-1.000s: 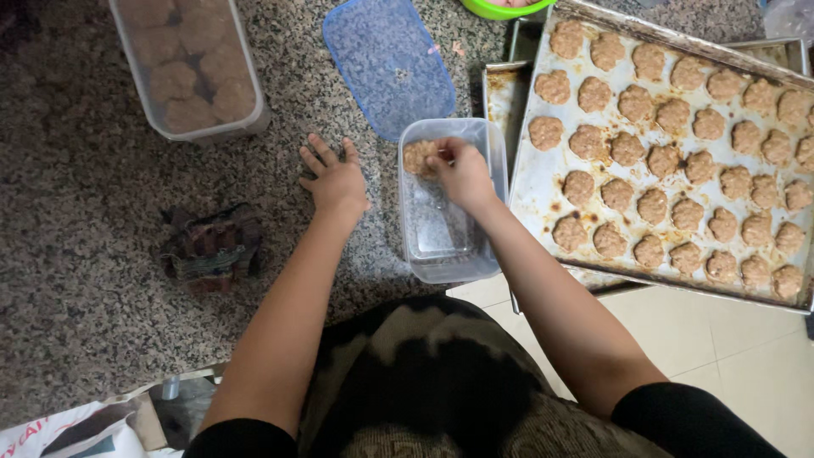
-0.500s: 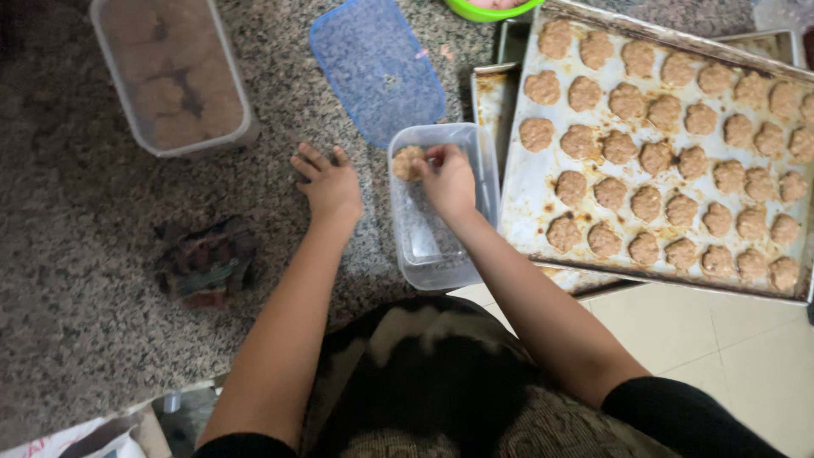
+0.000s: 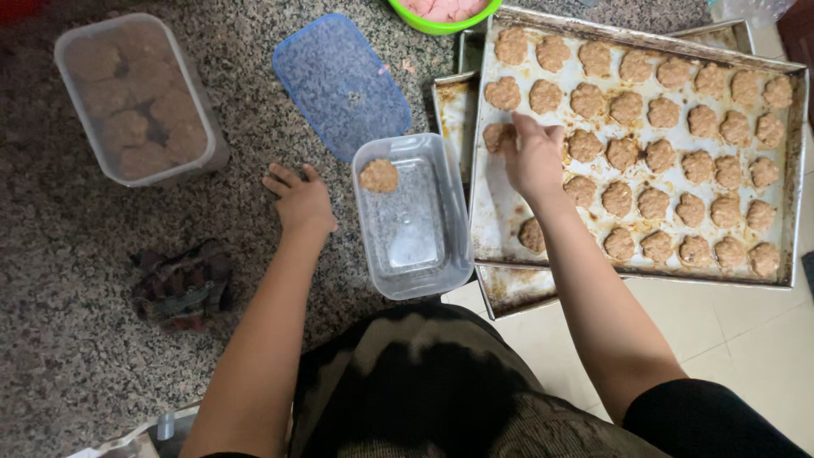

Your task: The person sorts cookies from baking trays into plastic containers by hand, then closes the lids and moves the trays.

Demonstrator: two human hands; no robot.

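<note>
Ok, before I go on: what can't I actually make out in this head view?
- Right hand: the fingertips lie over a patty on the baking tray; the hand's back hides whether the grip has closed.
- Green bowl: cut off by the top edge.
- Lower tray: mostly covered by the upper one.
- Lidded container: the cloudy lid blurs the contents.
- Dark bundle: too unclear to identify.

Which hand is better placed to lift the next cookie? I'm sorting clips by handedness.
Right. The right hand is over the baking tray, fingertips at a cookie; the left hand rests flat on the counter.
</note>
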